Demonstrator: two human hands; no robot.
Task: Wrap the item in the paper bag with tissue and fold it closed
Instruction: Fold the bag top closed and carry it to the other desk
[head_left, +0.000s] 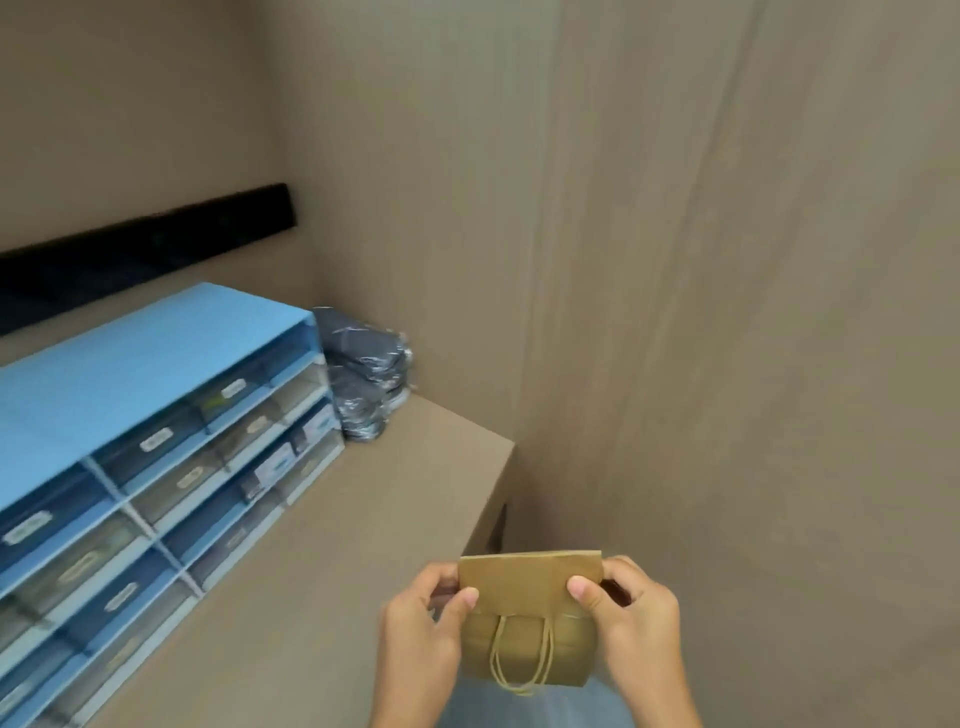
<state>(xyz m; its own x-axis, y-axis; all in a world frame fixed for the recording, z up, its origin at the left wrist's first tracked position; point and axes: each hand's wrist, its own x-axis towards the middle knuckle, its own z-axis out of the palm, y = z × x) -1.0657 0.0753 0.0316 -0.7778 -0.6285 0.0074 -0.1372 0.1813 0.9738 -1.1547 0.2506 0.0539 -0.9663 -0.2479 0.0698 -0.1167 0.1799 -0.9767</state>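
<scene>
A small brown paper bag (527, 618) is held in the air at the bottom centre, past the right end of the counter. Its top part is folded down toward me, and its twine handles (521, 657) hang over the front. My left hand (423, 631) pinches the bag's left edge with the thumb on the folded flap. My right hand (631, 618) grips the right edge in the same way. Neither tissue nor the item inside the bag can be seen.
A brown counter (363, 519) runs along the left. On it stands a blue drawer organiser (140, 447) with several small labelled drawers. A stack of dark plastic-wrapped packs (366, 374) sits in the corner. Brown walls close in behind and on the right.
</scene>
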